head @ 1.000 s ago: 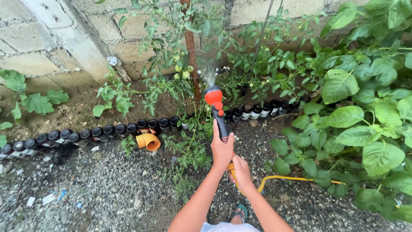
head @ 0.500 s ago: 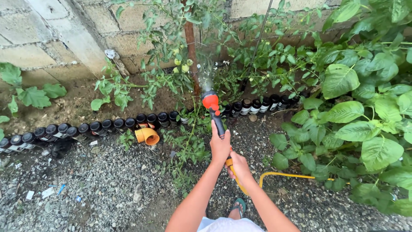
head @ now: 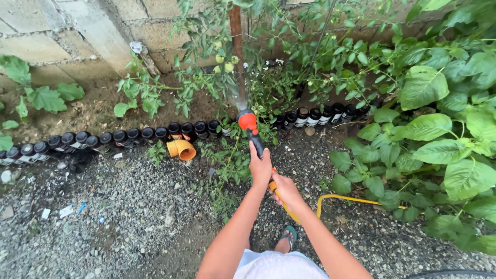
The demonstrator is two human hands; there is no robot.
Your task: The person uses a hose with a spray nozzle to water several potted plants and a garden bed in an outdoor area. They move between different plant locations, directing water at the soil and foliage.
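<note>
My left hand (head: pixel 261 168) grips the black handle of a hose spray nozzle (head: pixel 249 125) with an orange-red head. Water sprays from the head toward the soil at the foot of a tomato plant (head: pixel 227 57) bearing green tomatoes, tied to a rusty post (head: pixel 236 36). My right hand (head: pixel 285 192) sits just behind the left and holds the yellow hose (head: pixel 351 199), which loops off to the right over the gravel. My foot in a green sandal (head: pixel 287 238) shows below my hands.
A row of upturned dark bottles (head: pixel 103 139) borders the soil bed along a block wall (head: pixel 67 31). An orange pipe elbow (head: pixel 182 149) lies on the gravel (head: pixel 129 217). Large-leaved plants (head: pixel 444 139) crowd the right side.
The nozzle and both hands have drifted slightly left and down in view, with the spray still aimed at the base of the tomato plant.
</note>
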